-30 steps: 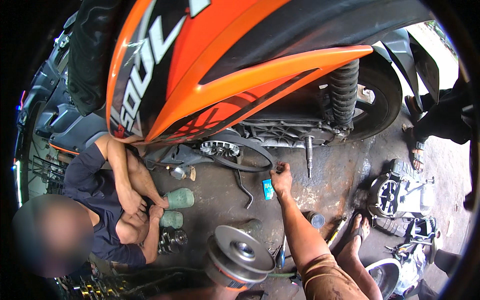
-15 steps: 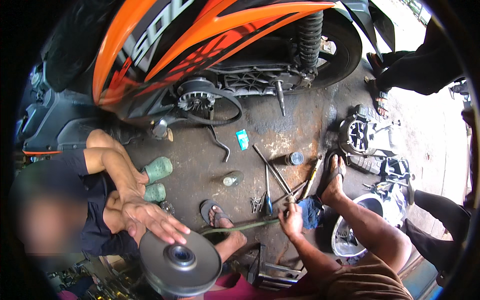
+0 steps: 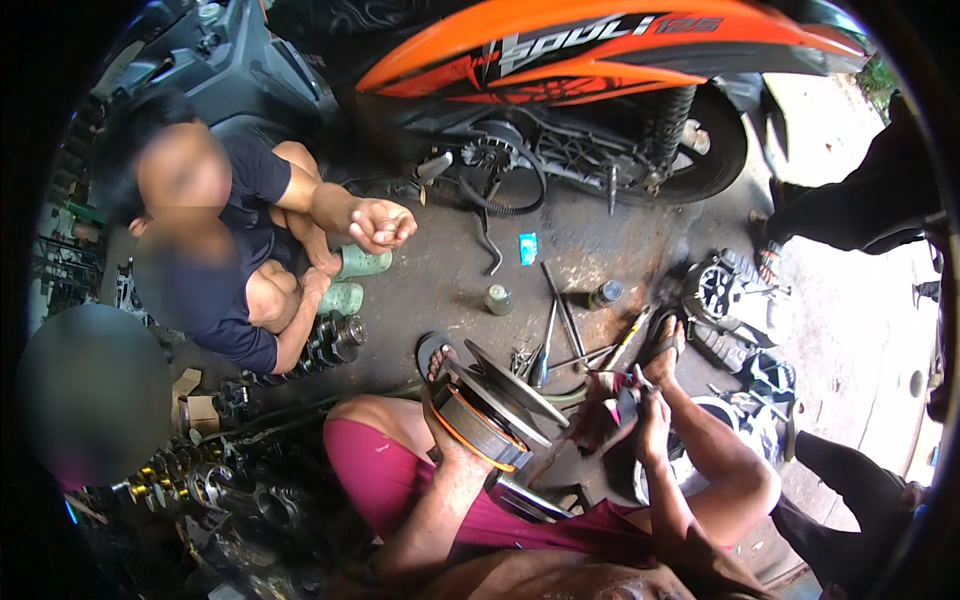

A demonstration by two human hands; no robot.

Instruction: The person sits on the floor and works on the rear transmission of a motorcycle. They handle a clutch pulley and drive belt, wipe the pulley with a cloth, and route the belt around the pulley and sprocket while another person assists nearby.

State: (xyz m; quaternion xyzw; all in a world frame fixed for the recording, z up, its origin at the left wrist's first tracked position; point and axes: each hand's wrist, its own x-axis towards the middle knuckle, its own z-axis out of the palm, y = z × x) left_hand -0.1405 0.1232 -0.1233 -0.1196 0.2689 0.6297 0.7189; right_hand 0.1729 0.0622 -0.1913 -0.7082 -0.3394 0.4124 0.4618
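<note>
My left hand [image 3: 458,452] grips a scooter clutch pulley [image 3: 482,428], its fingers wrapped about the drum edge. The pulley stands tilted over my lap, its wide metal discs facing right. Just right of it, my right hand [image 3: 654,424] is closed on a crumpled dark red and grey rag [image 3: 603,408]. Rag and pulley look close together; whether they touch is unclear. Beyond my hands stands an orange and black scooter [image 3: 560,60], with a drive belt [image 3: 505,208] hanging loose by its finned fan.
A co-worker crouches at left, one hand [image 3: 380,226] raised. On the floor are a small jar [image 3: 498,299], a dark can [image 3: 606,292], a blue packet [image 3: 528,248], several long tools and bolts. An engine cover [image 3: 715,290] lies at right, near a white basin [image 3: 645,485].
The pulley has tipped from flat to edge-on and shifted right. The co-worker's hand has left it. My right hand has lifted a rag from the floor. The view has swung left.
</note>
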